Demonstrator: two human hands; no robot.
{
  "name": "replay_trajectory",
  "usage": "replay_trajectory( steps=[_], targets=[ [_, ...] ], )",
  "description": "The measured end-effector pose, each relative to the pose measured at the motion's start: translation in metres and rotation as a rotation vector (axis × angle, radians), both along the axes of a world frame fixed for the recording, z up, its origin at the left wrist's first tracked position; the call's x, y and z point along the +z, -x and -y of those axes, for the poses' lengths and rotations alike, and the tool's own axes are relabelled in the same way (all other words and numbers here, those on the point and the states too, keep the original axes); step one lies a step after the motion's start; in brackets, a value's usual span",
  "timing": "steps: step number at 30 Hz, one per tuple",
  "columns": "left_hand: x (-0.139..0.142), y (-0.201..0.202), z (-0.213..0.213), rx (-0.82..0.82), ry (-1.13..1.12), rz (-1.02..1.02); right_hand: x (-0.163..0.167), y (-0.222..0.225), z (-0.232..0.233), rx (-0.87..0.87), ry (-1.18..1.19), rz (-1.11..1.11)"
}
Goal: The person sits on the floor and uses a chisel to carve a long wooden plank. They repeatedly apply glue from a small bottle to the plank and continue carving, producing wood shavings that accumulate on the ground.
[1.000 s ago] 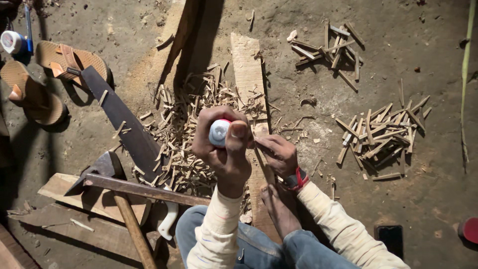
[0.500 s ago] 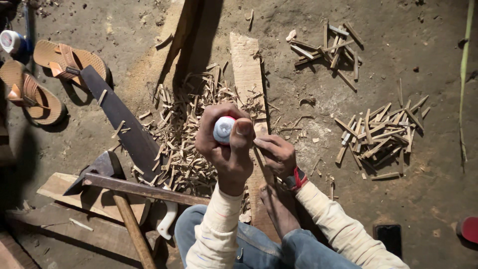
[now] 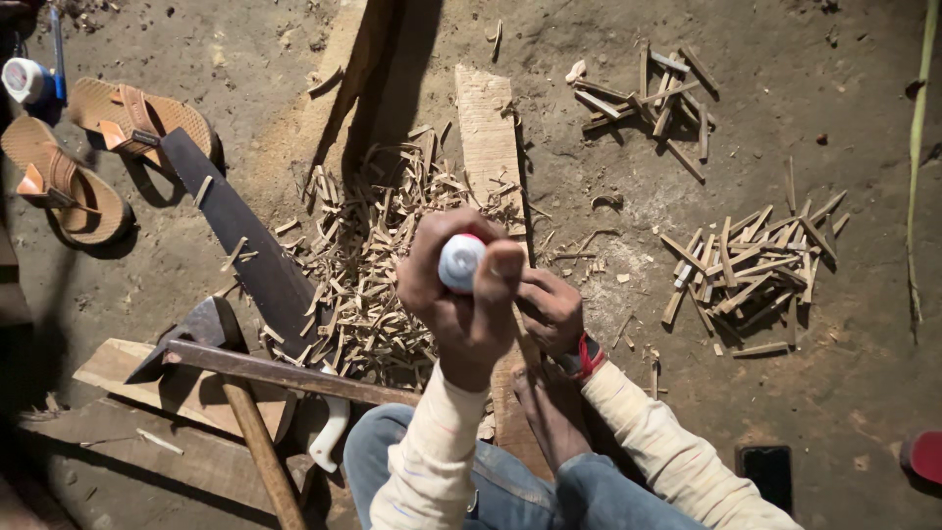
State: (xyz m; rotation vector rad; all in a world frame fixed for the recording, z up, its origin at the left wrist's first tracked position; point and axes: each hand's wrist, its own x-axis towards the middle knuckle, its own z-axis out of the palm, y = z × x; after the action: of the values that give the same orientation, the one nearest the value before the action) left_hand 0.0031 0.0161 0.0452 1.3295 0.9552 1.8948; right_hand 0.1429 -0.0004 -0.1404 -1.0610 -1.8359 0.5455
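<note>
My left hand [image 3: 461, 304] is raised in front of me, shut on a tool handle with a round white end and a red band [image 3: 459, 261]. Just to its right and lower, my right hand [image 3: 549, 309], with a red wristband, has its fingers closed on a thin piece of wood against a long wooden plank [image 3: 486, 128]. What lies below my left fist is hidden. My bare foot [image 3: 549, 412] rests on the plank's near end. A heap of pale wood shavings [image 3: 368, 265] lies left of the plank.
A saw blade [image 3: 245, 245] lies to the left. Nearer me are an axe head [image 3: 191, 334], a wooden handle [image 3: 260, 442] and boards. Two sandals [image 3: 128, 118] sit at the top left. Cut stick piles [image 3: 751, 270] lie to the right, a dark phone [image 3: 765, 471] at the bottom right.
My left hand with the white-ended handle has shifted slightly to the right. The right hand stays on the plank.
</note>
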Motion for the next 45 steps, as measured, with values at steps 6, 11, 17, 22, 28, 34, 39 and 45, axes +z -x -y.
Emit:
replay_trajectory(
  steps=[6,11,17,22,28,34,39,45],
  targets=[
    [-0.006,-0.009,0.003,-0.024,-0.007,-0.048,0.010,0.003,0.008,0.005,-0.004,-0.038],
    [-0.012,-0.004,0.011,-0.028,0.036,0.013,0.019,0.001,0.012,-0.012,0.068,-0.078],
    [-0.073,-0.003,0.008,-0.026,0.052,-0.018,0.012,0.004,0.000,-0.056,-0.044,-0.096],
    [-0.106,0.022,0.039,0.057,0.093,0.130,0.006,0.001,0.001,-0.262,-0.004,-0.108],
    [-0.070,0.082,0.140,0.177,0.816,0.058,-0.006,-0.006,0.004,-0.409,0.147,-0.138],
    [-0.103,0.125,0.212,0.052,1.371,-0.042,-0.025,-0.016,0.004,-0.489,0.173,-0.113],
    [-0.106,0.158,0.235,0.010,1.518,-0.150,-0.038,-0.024,0.013,-0.536,0.245,-0.095],
    [-0.107,0.183,0.239,-0.019,1.556,-0.224,-0.046,-0.037,0.033,-0.519,0.457,-0.174]
  ],
)
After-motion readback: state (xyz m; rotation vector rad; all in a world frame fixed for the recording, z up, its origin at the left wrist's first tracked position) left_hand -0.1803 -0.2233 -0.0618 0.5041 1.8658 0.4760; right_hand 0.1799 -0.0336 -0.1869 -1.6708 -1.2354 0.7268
